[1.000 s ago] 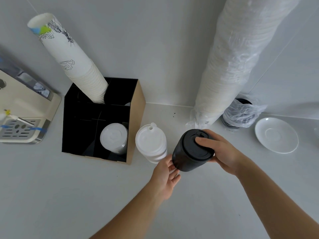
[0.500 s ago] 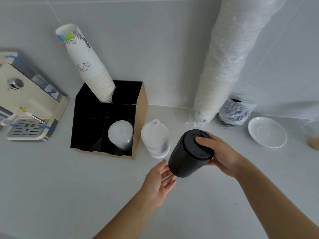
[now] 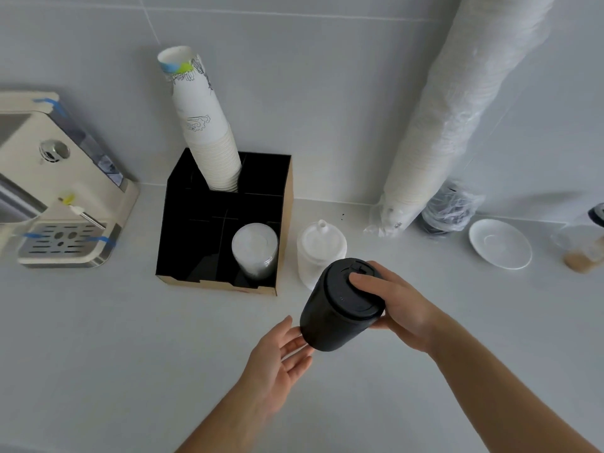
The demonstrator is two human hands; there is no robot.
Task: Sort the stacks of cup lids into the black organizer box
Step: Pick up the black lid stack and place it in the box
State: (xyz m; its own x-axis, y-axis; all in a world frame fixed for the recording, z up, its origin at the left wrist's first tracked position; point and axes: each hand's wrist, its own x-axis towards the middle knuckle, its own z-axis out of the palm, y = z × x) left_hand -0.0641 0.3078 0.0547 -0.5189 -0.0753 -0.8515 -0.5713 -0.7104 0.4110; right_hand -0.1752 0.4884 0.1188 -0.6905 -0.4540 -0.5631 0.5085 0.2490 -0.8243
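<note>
The tall sleeve of wrapped white cups [image 3: 457, 119] leaning on the wall is the biggest worry: it stands just behind the right elbow's path, and a careless swing could topple it onto the counter [image 3: 98, 354]. Next is the black organizer box [image 3: 287, 223], open at the top, with a leaning stack of printed paper cups [image 3: 206, 132] in a back compartment and 1 stack of clear lids [image 3: 255, 250] in the front right compartment; knocking that paper stack while reaching in would tip it over. The stack of black lids [image 3: 340, 305] is off the counter and tilted, in front of the box and to its right. The right hand [image 3: 395, 305] is clamped over its top end, and the left hand [image 3: 277, 358] lies open, fingertips just under its lower end, barely supporting. My guess is that if that palm slips, the lower lids could slide loose and scatter. The stack of white lids [image 3: 318, 253] stands on the counter just beside the box's right wall, right behind the black stack, so a forward move might bump it over. The saucer [image 3: 500, 243] sits well apart.
</note>
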